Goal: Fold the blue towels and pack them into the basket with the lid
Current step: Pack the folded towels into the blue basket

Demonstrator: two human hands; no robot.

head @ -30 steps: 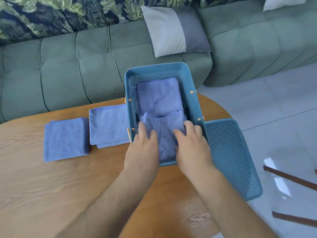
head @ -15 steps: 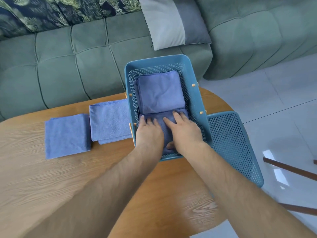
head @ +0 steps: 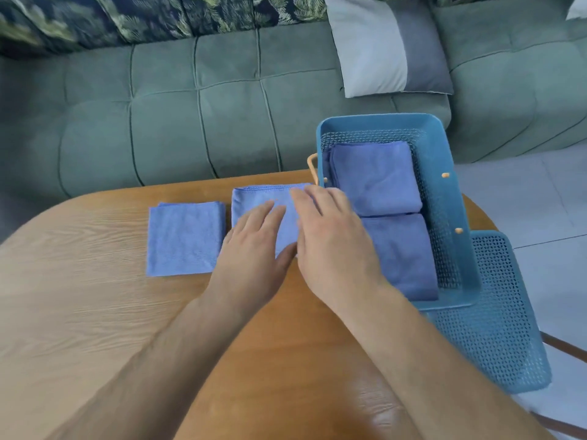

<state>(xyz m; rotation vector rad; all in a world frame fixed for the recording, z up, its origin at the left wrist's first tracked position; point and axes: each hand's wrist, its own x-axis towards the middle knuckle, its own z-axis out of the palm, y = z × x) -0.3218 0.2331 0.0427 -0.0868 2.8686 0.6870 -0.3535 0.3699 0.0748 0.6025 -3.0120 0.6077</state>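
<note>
Head view: left hand (head: 254,249) and right hand (head: 330,236), fingers straight and empty, over 1 folded towel (head: 251,198); best gripped at both sides to keep folds.

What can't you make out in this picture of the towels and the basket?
Head view, the only one:
1. Basket: the near part of its left wall is behind the right hand; anything under the far packed towel and near packed towel is hidden.
2. Table towel beside it: mostly covered by the left hand and right hand, near edge hidden.
3. Lid: motion-blurred, left edge behind the basket.
</note>
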